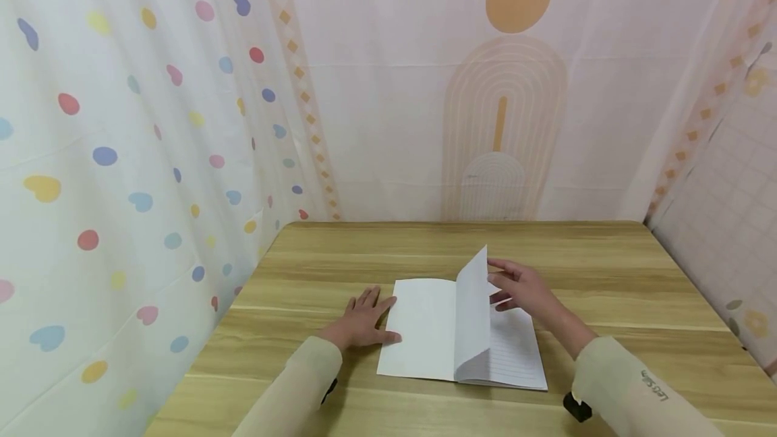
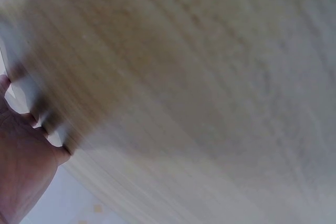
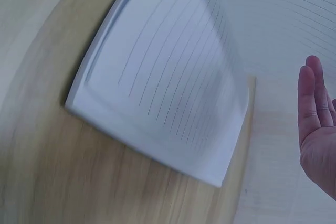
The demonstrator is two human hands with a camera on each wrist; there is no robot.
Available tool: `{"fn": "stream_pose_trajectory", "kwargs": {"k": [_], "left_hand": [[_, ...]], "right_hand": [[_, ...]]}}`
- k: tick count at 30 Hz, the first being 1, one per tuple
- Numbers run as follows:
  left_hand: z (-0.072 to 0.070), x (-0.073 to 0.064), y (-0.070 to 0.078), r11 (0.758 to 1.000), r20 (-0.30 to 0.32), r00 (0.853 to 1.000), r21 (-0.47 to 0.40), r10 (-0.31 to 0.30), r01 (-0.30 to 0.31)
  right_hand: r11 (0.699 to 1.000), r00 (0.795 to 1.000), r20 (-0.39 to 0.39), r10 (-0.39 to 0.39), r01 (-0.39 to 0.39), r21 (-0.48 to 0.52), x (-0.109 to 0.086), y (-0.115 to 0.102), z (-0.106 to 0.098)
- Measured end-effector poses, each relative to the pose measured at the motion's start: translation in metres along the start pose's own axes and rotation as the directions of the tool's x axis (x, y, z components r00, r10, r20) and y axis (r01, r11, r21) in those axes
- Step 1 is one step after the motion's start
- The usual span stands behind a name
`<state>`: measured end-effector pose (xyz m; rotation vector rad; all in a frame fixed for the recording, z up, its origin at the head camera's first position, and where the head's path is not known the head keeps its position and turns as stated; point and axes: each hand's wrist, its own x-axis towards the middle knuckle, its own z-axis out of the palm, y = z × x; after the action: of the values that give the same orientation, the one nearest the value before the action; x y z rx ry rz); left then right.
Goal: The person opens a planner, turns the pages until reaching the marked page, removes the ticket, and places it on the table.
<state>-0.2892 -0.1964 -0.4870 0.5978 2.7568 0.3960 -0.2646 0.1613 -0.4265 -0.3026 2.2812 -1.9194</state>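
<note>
An open notebook (image 1: pixel 421 329) with white pages lies on the wooden table. Its left page is blank, while the right side (image 3: pixel 163 61) shows ruled lines. One leaf (image 1: pixel 472 309) stands raised near the spine, its lower corner curling over. My left hand (image 1: pixel 364 322) lies flat with fingers spread, thumb and forefinger on the notebook's left edge. At the raised leaf's right side is my right hand (image 1: pixel 516 286), fingers extended, fingertips right at the leaf's edge. In the right wrist view the fingers (image 3: pixel 307 93) look straight beside the lined sheet.
The wood-grain table (image 1: pixel 340 255) reaches back to a patterned curtain (image 1: pixel 388 120). A dotted curtain (image 1: pixel 152 174) hangs along the left, and another patterned cloth (image 1: pixel 722 221) along the right. A small black device (image 1: pixel 577 407) is under the right sleeve.
</note>
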Motion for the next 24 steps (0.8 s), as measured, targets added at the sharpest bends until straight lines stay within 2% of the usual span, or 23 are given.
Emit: {"fn": "stream_pose_trajectory", "kwargs": {"k": [5, 8, 11, 13, 15, 18, 22, 24], "left_hand": [[-0.003, -0.003, 0.004, 1.000, 0.006, 1.000, 0.005, 0.000, 0.000], [-0.003, -0.003, 0.005, 1.000, -0.002, 1.000, 0.013, -0.008, 0.008], [-0.003, -0.002, 0.005, 1.000, -0.003, 1.000, 0.015, -0.014, 0.014], [-0.003, -0.002, 0.004, 1.000, -0.006, 1.000, 0.004, -0.013, 0.013], [-0.002, -0.002, 0.004, 1.000, -0.008, 1.000, -0.005, -0.011, 0.011], [-0.002, -0.001, 0.003, 1.000, -0.015, 1.000, -0.022, -0.006, 0.006], [-0.001, -0.001, 0.000, 0.999, -0.032, 0.999, -0.051, 0.005, -0.007], [-0.002, -0.001, -0.002, 0.998, -0.051, 0.998, -0.063, 0.022, -0.026]], "right_hand": [[0.999, 0.999, 0.032, -0.024, 0.022, 0.041, 0.001, -0.001, 0.010], [0.999, 0.998, 0.044, -0.045, 0.044, 0.031, 0.003, 0.003, 0.019], [0.989, 0.991, 0.071, -0.114, 0.120, -0.086, 0.005, 0.011, 0.031], [0.963, 0.984, 0.086, -0.154, 0.169, -0.208, 0.006, 0.016, 0.039], [0.922, 0.978, 0.103, -0.180, 0.204, -0.330, 0.004, 0.020, 0.047], [0.834, 0.967, 0.160, -0.198, 0.252, -0.491, 0.001, 0.026, 0.057], [0.659, 0.932, 0.292, -0.214, 0.359, -0.661, -0.002, 0.033, 0.065], [0.589, 0.925, 0.334, -0.180, 0.373, -0.717, -0.004, 0.035, 0.068]]}}
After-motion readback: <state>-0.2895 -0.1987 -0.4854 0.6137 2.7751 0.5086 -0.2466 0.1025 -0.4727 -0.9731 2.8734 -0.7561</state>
